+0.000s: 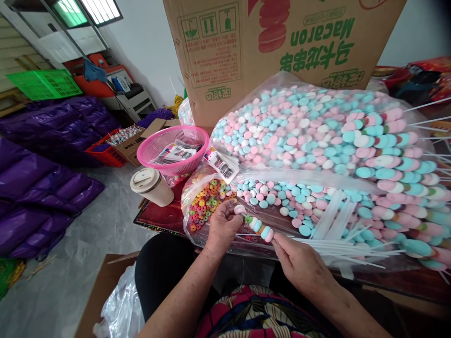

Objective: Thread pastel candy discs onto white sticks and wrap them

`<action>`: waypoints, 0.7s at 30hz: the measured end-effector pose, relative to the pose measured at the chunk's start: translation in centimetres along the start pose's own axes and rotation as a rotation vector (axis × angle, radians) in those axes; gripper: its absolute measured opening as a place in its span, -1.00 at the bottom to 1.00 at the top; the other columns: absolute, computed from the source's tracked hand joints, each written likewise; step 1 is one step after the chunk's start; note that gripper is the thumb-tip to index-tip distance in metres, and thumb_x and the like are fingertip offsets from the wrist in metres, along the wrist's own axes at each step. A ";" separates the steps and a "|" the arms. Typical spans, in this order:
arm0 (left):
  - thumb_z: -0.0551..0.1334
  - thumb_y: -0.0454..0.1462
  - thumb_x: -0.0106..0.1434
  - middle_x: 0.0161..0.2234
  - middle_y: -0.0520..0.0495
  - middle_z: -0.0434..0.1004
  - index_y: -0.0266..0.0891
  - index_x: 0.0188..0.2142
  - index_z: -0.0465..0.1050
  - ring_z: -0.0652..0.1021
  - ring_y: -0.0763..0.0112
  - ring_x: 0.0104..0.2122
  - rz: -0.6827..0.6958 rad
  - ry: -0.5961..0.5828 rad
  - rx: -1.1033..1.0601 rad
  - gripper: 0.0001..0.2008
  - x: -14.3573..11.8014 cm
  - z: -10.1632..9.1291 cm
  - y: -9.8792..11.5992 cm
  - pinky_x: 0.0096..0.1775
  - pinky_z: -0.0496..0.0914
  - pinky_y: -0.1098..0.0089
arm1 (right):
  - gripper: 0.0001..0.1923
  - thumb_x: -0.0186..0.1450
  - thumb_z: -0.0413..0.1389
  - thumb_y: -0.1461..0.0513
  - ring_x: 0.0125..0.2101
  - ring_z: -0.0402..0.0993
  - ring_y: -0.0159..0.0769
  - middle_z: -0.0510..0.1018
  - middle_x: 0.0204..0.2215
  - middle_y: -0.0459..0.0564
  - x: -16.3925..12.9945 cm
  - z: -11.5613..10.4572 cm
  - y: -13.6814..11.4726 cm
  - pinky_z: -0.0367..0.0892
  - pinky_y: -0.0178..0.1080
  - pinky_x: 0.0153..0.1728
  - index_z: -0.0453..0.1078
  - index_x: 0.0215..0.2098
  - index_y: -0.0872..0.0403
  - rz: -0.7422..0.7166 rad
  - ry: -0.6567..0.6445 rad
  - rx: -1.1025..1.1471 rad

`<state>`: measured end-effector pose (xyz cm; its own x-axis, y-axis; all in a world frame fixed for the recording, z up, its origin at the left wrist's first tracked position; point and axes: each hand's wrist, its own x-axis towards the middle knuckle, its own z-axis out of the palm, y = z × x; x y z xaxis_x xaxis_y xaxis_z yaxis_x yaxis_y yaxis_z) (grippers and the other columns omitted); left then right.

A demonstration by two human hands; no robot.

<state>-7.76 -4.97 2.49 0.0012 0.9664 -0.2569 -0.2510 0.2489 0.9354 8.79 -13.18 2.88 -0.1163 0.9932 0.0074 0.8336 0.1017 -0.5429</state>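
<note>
while palms face down — left hand [222, 225] pinching pink candy [240, 209], right hand [299, 263] gripping skewer [259, 227]

dark table [158, 217]: cup [152, 186], candy bags [317, 155]

Ahead, the big candy bag [317, 141] and the cardboard box [246, 42] behind it block the table [158, 218]. A pink basket [172, 148] and cup [152, 186] crowd the left corner. Floor [88, 253] beyond lies open.
</note>
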 end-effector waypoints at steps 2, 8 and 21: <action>0.32 -0.35 -0.08 -0.40 0.02 0.55 -0.25 -0.25 0.45 0.52 0.44 -0.44 0.004 -0.010 0.054 -0.68 -0.1 -0.1 -0.4 -0.37 0.43 0.43 | -0.72 0.32 -0.20 0.20 -0.55 0.39 -0.29 0.49 -0.56 -0.05 0.1 0.0 -0.3 0.02 -0.28 -0.54 0.29 -0.43 0.02 0.012 0.005 -0.059; 0.25 -0.36 0.01 -0.40 0.00 0.57 -0.21 -0.22 0.50 0.53 0.39 -0.41 0.280 0.033 0.518 -0.71 -0.6 -0.8 -1.2 -0.32 0.43 0.40 | -0.76 0.29 -0.14 0.26 -0.58 0.41 -0.31 0.50 -0.59 -0.05 -0.1 -0.6 -0.8 -0.11 -0.27 -0.56 0.36 -0.35 0.02 0.024 -0.023 -0.232; 0.21 -0.34 0.05 -0.37 -0.04 0.57 -0.26 -0.27 0.53 0.52 0.38 -0.38 0.414 -0.047 0.611 -0.78 -0.9 -1.6 -1.2 -0.28 0.40 0.41 | -0.75 0.32 -0.15 0.28 -0.49 0.46 -0.28 0.53 -0.52 -0.06 0.8 1.1 -1.7 -0.05 -0.28 -0.52 0.36 -0.34 0.05 0.083 -0.055 -0.103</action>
<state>-8.99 -6.23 1.17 0.0682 0.9872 0.1443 0.3440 -0.1590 0.9254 6.69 -12.61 2.87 -0.0718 0.9941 -0.0815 0.8925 0.0276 -0.4503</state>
